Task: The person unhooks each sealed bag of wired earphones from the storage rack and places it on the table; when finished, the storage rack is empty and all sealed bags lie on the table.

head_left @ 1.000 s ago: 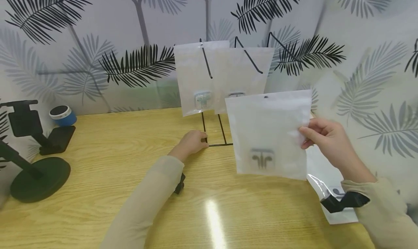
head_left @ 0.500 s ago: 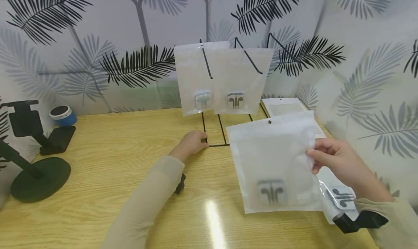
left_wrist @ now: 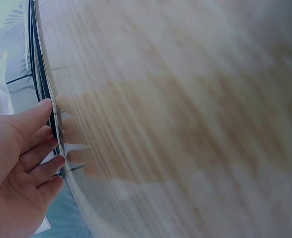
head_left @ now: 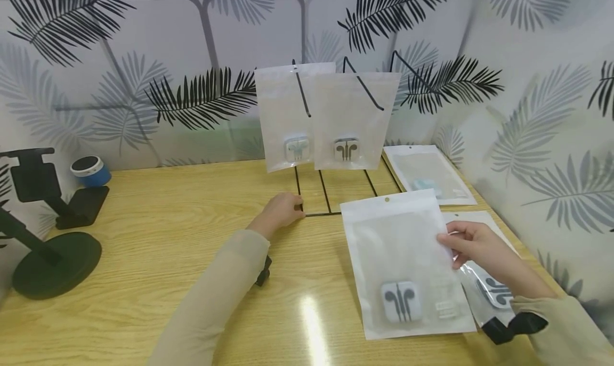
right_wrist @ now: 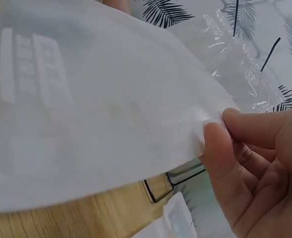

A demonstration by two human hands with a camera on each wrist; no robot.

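Note:
My right hand (head_left: 479, 251) pinches the right edge of a white zip pouch (head_left: 398, 241), tilted low over the table's right half. Through the pouch shows a square earphone case (head_left: 401, 302). In the right wrist view, thumb and forefinger (right_wrist: 219, 148) nip the pouch (right_wrist: 121, 119) near a corner. My left hand (head_left: 281, 209) holds the front left corner of the black wire display rack (head_left: 326, 195). Thumb and fingers lie along the dark wire in the left wrist view (left_wrist: 27, 153). Two similar pouches hang on the rack's hooks: a left one (head_left: 285, 105) and a middle one (head_left: 352, 110).
A third hook (head_left: 414, 72) on the right bears no pouch. Two more pouches lie at the table's right side, a far one (head_left: 427, 169) and a near one (head_left: 479, 222) partly under my right arm. A black stand (head_left: 55, 265) and a blue round speaker (head_left: 91, 171) stand at left.
My right hand has brought the pouch down and away from the rack toward the table's front. The pouch now leans back and its earphone case shows more clearly. My left hand has stayed put.

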